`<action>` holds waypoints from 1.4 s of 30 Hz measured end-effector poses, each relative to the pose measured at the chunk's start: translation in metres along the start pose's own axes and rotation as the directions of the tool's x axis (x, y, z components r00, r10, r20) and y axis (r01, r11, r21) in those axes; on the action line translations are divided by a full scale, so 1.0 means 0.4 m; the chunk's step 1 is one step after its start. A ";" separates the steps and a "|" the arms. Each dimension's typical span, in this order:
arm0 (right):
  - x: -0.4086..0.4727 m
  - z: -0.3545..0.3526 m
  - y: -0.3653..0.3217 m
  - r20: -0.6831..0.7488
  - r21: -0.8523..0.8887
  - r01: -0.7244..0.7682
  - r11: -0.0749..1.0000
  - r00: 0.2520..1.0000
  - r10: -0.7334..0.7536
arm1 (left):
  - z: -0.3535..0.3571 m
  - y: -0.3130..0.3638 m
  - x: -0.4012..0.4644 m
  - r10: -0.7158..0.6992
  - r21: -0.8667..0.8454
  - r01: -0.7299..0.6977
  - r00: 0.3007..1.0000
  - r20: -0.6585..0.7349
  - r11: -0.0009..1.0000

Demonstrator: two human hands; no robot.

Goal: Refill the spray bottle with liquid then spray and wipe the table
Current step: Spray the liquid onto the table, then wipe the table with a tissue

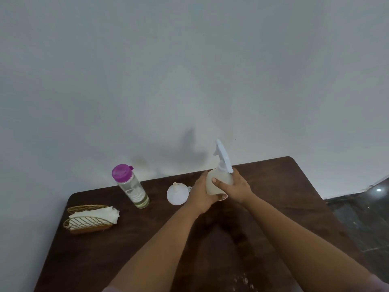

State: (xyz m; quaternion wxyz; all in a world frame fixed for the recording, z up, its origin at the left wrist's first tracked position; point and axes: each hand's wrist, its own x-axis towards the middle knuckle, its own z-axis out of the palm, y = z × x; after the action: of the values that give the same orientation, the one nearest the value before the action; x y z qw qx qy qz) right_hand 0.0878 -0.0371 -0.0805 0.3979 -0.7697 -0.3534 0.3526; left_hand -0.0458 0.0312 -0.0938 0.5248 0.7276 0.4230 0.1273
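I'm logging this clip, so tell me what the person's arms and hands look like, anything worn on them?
Both forearms are bare from the frame's bottom edge to the wrist. The left hand and right hand show no gloves, and no rings, watch or bracelets that I can make out. A sliver of pale pinkish fabric shows at the lower corners, perhaps short sleeves.

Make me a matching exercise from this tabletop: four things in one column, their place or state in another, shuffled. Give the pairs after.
Things:
1. spray bottle
2. clear bottle
3. funnel
4. napkin holder

States:
A. upside down on the table, spout up
B. gold wire, holding white napkins, nearest the table's left edge
C. gripped by both hands
D. purple lid on, a little liquid at the bottom

Pairs: 1-C, 2-D, 3-A, 4-B
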 end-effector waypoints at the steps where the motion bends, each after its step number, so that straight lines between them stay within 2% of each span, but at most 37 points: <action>1: 0.016 -0.001 0.002 -0.010 -0.010 -0.003 1.000 1.000 0.003 | 0.004 -0.002 0.016 0.010 -0.008 -0.010 1.000 0.005 1.000; 7: 0.081 -0.008 0.030 -0.048 -0.079 -0.006 0.997 0.999 0.002 | 0.029 -0.010 0.084 -0.015 -0.040 0.018 0.997 0.076 0.999; 13: 0.109 -0.015 0.056 -0.023 -0.117 -0.017 0.993 1.000 0.015 | 0.053 -0.038 0.120 -0.038 -0.045 0.042 0.996 0.082 0.998; 21: 0.116 -0.010 0.085 0.001 -0.052 -0.029 0.998 1.000 0.030 | 0.062 -0.069 0.127 -0.097 -0.069 0.105 0.988 0.116 0.992; 26: 0.120 -0.019 0.090 0.048 -0.028 -0.047 0.999 0.998 0.048 | 0.060 -0.067 0.121 -0.114 -0.036 0.120 0.986 0.124 0.992; 30: 0.115 -0.026 0.091 0.028 -0.108 -0.061 0.992 0.998 0.064 | 0.066 -0.066 0.117 -0.119 -0.002 0.121 0.981 0.151 0.993; 35: 0.088 -0.020 0.091 0.012 -0.137 -0.086 0.987 0.996 0.088 | 0.078 -0.051 0.092 -0.066 0.126 0.060 0.997 0.050 0.990; 37: 0.060 -0.007 0.098 -0.048 -0.119 -0.106 0.987 0.994 0.100 | 0.073 -0.044 0.068 -0.024 0.178 0.027 1.000 -0.020 0.984; 39: 0.022 0.018 0.106 -0.227 -0.099 -0.105 0.989 0.971 0.080 | 0.063 -0.048 0.036 -0.007 0.158 0.021 0.996 -0.087 0.987; 42: -0.060 0.072 0.095 -0.491 -0.029 -0.123 0.992 0.866 0.093 | 0.046 -0.067 -0.040 0.010 0.110 0.014 0.977 -0.214 0.994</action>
State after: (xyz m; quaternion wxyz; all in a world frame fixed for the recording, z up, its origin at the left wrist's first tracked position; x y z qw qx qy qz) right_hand 0.0620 -0.0630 -0.1194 0.4310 -0.8637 -0.2080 0.1580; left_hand -0.0568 0.0097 -0.1206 0.4350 0.7374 0.4841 0.1807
